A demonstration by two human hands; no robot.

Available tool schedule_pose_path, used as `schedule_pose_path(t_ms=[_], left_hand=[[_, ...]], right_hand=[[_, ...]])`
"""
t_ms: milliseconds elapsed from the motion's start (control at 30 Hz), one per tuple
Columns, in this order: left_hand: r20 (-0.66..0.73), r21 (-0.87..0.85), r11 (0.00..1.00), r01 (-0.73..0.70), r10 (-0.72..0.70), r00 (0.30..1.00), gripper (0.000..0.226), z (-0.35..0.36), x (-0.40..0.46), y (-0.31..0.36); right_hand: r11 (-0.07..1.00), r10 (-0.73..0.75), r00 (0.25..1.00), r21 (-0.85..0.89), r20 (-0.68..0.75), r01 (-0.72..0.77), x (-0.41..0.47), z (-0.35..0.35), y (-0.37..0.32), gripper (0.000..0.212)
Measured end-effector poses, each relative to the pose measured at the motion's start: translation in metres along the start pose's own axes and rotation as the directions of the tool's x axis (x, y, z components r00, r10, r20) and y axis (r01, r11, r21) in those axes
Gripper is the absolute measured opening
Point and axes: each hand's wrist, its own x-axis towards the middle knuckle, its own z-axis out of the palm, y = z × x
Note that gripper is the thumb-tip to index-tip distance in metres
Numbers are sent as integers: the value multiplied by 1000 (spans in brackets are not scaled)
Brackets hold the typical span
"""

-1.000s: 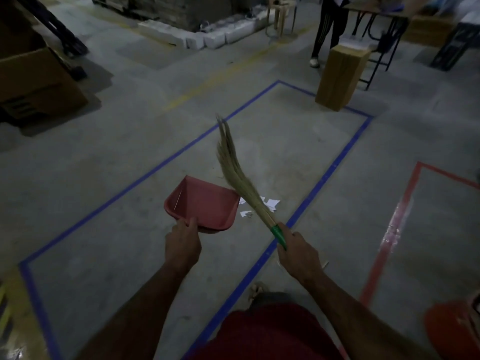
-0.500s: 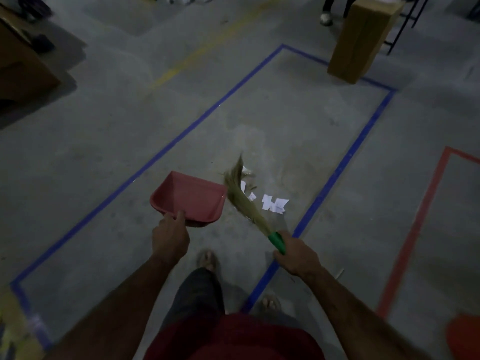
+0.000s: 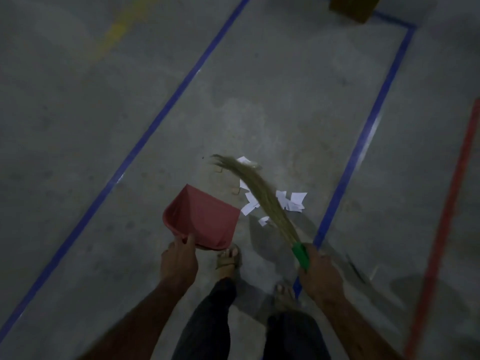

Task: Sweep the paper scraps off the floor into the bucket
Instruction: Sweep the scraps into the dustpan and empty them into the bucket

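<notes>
Several white paper scraps (image 3: 292, 201) lie on the grey concrete floor inside a blue-taped rectangle. A red dustpan (image 3: 205, 216) sits just left of them, its open edge facing the scraps; my left hand (image 3: 178, 263) grips its near rim. My right hand (image 3: 320, 274) grips the green handle of a straw broom (image 3: 255, 188). The broom's bristles lie across the scraps, their tips curling to the upper left beyond the pile. The bucket is out of view.
Blue tape lines (image 3: 363, 126) bound the rectangle; a red tape line (image 3: 446, 209) runs at the right. A brown box corner (image 3: 353, 6) shows at the top. My sandalled feet (image 3: 228, 258) stand just behind the dustpan.
The camera has tilted down and closer. The broom has swung down from upright and reached out over the scraps. The dustpan has stayed beside the pile in my left hand.
</notes>
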Motion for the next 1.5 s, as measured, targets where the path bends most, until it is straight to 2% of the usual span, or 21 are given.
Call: schedule_pose_path(t_ms=[133,200,367,467,533,633,767,867,967,1067,1233,1300,1367,1433,1500], left_hand=[[25,-9,1000,12,-12,1000,27,31,73,-10],[35,-9,1000,22,-21,999,21,49,109,-8],[32,-14,1000,-20,21,999,20,96,176,0],[43,-35,999,-27,28,999,23,118,199,6],[68,-24,1000,-18,20,998,26,129,208,8],[115,11,1000,-3,2,993,28,139,211,6],[148,22,1000,-7,3,989,32,146,208,-1],[174,41,999,-26,18,985,36,150,204,-4],[172,48,998,-35,26,985,33,151,200,-3],[167,41,999,-25,18,986,31,151,198,-3],[200,64,996,-55,41,979,38,154,194,-6],[225,69,995,-69,51,973,40,156,191,-8],[238,60,995,-79,62,969,40,160,188,-10],[240,55,994,-90,75,968,39,165,184,-11],[242,59,994,-93,76,967,38,171,181,-12]], right_hand=[[996,68,993,70,-92,-61,79,21,-37,52],[996,52,988,82,-143,-40,125,34,-50,54],[1000,-2,967,-10,-255,-1,213,58,-71,54],[984,-63,977,-178,-204,26,246,74,-75,67],[952,-112,987,-297,-112,74,256,92,-69,62],[941,-69,998,-332,-3,64,246,117,-53,51],[916,-63,996,-393,68,85,219,138,-33,73],[863,-65,990,-492,128,120,215,141,-31,77],[848,-85,985,-509,149,150,220,140,-35,78],[872,-89,984,-465,155,153,220,140,-34,73],[963,-103,976,-227,193,146,169,142,-7,67],[988,-112,983,-89,143,125,139,138,5,64],[993,-103,993,61,58,99,112,142,18,74],[988,-95,995,122,-13,96,93,151,35,67],[988,-44,998,144,-38,49,85,158,52,70]])
